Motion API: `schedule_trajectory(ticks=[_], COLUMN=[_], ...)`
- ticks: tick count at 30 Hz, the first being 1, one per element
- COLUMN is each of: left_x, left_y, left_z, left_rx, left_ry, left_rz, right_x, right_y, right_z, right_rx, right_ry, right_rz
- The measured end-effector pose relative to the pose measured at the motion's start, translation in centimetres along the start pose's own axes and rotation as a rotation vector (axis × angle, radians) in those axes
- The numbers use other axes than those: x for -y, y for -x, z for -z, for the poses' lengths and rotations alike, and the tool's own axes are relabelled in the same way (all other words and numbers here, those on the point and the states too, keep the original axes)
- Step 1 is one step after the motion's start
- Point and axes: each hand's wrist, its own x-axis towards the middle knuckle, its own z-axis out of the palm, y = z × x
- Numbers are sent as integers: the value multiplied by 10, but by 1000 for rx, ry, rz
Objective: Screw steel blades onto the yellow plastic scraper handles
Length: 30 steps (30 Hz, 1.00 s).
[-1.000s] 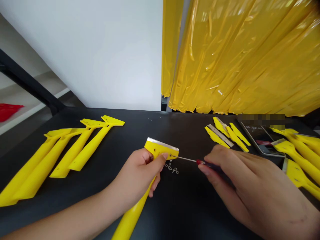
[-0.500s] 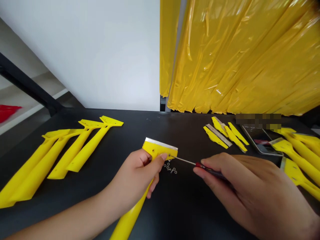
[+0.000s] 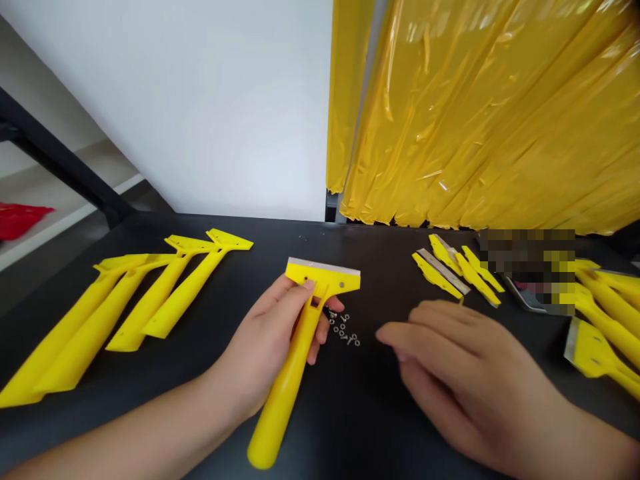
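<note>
My left hand is closed round the neck of a yellow scraper, its thumb pressed on the head. A metal blade runs along the scraper's far edge. One screw sits in the right hole of the head, while the left hole looks dark. To the right, my right hand is curled above the table with thumb and forefinger together. A thin tip pokes out past its knuckles; the rest of the screwdriver is hidden in the hand. Small screws and nuts lie between the hands.
Several yellow scraper handles lie at the left of the black table. Loose yellow clamp plates and blades lie at back right, near a phone. Scrapers with blades lie at far right. Yellow plastic sheeting hangs behind.
My right hand has drawn the screwdriver away from the scraper's right hole, and its shaft no longer shows. The scraper has risen slightly and more of its handle is visible.
</note>
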Motion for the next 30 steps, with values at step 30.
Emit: schedule_trajectory(ticks=[30], left_x=[-10], left_y=[28], left_z=[-2], left_rx=[483], left_ry=[-60], left_rz=[203], right_x=[3], right_y=[-17], right_z=[-2], right_rx=[74], right_ry=[-1113], right_rz=[-839])
